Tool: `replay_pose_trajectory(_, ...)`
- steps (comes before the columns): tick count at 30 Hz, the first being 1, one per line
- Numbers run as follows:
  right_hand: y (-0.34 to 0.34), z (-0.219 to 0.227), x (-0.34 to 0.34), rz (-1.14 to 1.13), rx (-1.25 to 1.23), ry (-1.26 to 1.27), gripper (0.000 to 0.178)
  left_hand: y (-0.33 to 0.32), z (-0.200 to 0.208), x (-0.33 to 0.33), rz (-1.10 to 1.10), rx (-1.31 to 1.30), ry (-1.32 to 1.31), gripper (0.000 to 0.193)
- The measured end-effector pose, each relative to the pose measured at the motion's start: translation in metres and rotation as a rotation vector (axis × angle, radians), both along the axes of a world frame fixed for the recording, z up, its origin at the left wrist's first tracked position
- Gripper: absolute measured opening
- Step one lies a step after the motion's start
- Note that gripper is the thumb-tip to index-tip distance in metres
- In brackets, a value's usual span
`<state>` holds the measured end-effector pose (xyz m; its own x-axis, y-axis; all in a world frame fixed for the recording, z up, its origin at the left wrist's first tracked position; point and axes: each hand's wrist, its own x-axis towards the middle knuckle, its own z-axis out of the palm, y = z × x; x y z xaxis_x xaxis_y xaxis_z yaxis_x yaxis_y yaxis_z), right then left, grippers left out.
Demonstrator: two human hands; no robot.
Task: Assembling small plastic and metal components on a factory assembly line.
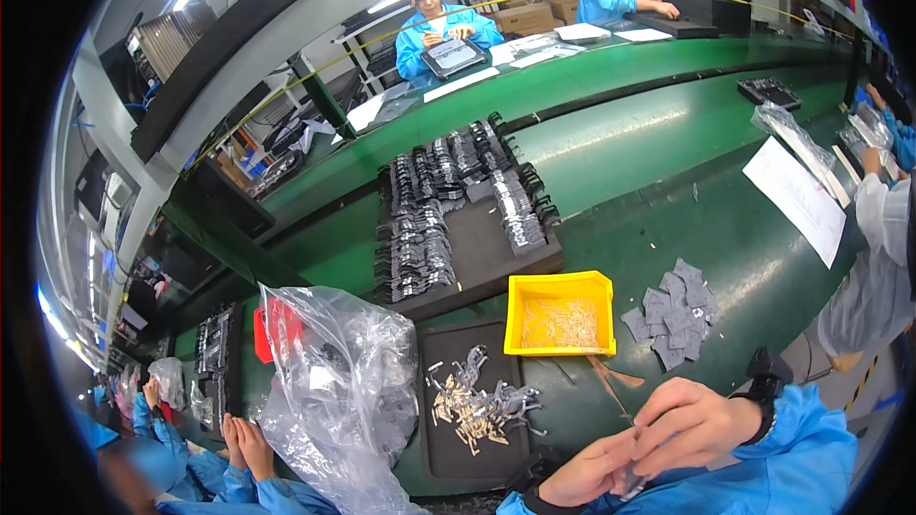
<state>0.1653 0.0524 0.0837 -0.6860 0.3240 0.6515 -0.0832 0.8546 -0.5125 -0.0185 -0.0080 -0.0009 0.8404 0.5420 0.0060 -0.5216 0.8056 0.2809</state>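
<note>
A small grey piece (631, 484) was held between the fingers of the left hand (578, 474) and the right hand (695, 426), pinched narrow; its shape was mostly hidden. Farther to the left of the fingers, many black parts (418, 250) were already set in rows on a foam board (480, 250), with a bare strip left. Nearer, loose pieces (471, 410) in a black tray (447, 458) and a yellow bin (560, 351) were judged not yet used.

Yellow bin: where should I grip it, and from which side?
Probably the near rim of the yellow bin, reached from the person's side: it stands upright and open-topped, and the black tray sits close on its left, the dark block behind-left. Keep it level; loose small pieces lie inside.
</note>
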Motion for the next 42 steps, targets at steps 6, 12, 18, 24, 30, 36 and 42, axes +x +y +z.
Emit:
replay_pose_trajectory(6, 0.115, 0.054, -0.042, -0.294, 0.508, -0.073, 0.010, -0.007, -0.010, -0.009, 0.507, 0.348, 0.642, 0.035)
replay_pose_trajectory(12, 0.275, 0.029, -0.117, -0.431, 0.505, -0.238, 0.007, -0.033, -0.033, 0.009, 0.834, 0.818, 1.307, 0.009)
replay_pose_trajectory(18, 0.343, -0.035, -0.188, -0.489, 0.632, -0.351, 0.008, -0.028, -0.026, 0.009, 0.823, 1.020, 1.338, 0.009)
replay_pose_trajectory(24, 0.373, -0.065, -0.210, -0.500, 0.574, -0.493, 0.011, -0.031, -0.023, 0.005, 0.751, 0.810, 1.240, 0.011)
replay_pose_trajectory(30, 0.385, -0.082, -0.204, -0.512, 0.491, -0.434, 0.012, -0.025, -0.013, 0.001, 0.795, 0.789, 1.168, 0.014)
replay_pose_trajectory(36, 0.352, -0.039, -0.162, -0.482, 0.459, -0.456, 0.009, -0.011, -0.021, -0.007, 0.681, 0.848, 1.110, 0.013)
replay_pose_trajectory(42, 0.177, 0.055, -0.100, -0.257, 0.254, -0.331, 0.008, -0.025, 0.030, -0.049, 0.611, 0.913, 1.086, 0.010)
